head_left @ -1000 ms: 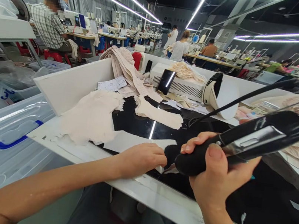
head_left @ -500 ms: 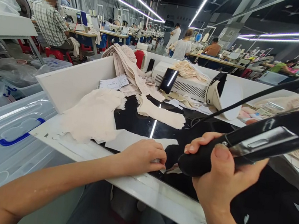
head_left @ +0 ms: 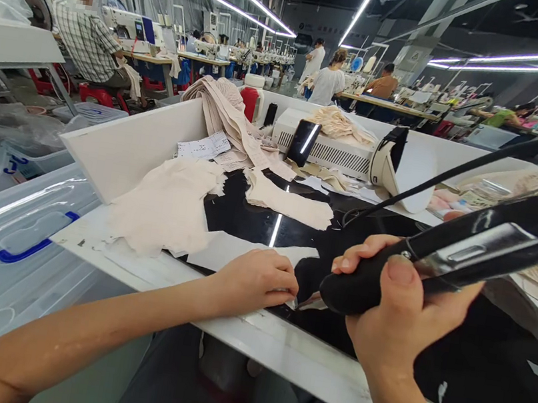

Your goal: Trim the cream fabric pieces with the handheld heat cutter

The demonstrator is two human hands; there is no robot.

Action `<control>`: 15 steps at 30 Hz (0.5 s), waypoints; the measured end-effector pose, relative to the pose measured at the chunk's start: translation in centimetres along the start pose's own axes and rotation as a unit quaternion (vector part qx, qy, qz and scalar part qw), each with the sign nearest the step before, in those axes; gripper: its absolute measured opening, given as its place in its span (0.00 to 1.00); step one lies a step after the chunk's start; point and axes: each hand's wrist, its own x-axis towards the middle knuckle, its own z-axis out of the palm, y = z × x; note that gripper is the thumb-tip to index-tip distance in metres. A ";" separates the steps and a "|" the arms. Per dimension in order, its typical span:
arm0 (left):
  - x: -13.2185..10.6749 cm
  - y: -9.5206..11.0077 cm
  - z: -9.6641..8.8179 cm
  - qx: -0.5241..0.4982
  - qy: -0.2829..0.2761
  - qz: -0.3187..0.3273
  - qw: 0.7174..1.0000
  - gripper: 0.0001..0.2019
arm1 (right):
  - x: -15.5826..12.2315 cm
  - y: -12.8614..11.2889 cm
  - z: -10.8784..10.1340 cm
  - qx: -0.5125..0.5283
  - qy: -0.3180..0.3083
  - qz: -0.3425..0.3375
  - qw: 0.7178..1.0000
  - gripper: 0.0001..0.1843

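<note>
My right hand (head_left: 397,308) is closed around a black handheld tool (head_left: 447,258) with a cord running up to the right; its tip points down-left at the table. My left hand (head_left: 254,280) rests at the near edge of the black glossy table (head_left: 246,221), its fingers curled and pinching a small pale fabric piece (head_left: 307,300) just under the tool's tip. A flat pale cut piece (head_left: 241,251) lies right behind my left hand.
Cream fabric pieces (head_left: 164,206) and a strip (head_left: 286,204) lie on the table, with a white machine (head_left: 327,149), a phone (head_left: 302,142) and a paper slip (head_left: 204,147) behind. Clear plastic bins (head_left: 5,236) stand at left. Other people sit at sewing stations in the background.
Barely anything moved: my left hand's fingers curled tighter on the small piece near the tool's tip, and the view shifted slightly.
</note>
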 end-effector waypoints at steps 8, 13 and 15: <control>-0.6 -0.2 0.1 0.105 0.016 0.079 0.991 0.11 | 0.0 0.1 0.1 -0.008 0.013 -0.001 1.000 0.27; -1.1 -0.5 -0.4 0.147 0.033 0.170 0.974 0.13 | 0.0 0.0 0.2 -0.004 0.020 0.006 1.000 0.28; -1.2 -0.7 -0.7 0.149 0.033 0.180 0.972 0.11 | 0.0 0.1 0.1 -0.006 0.020 0.003 1.000 0.27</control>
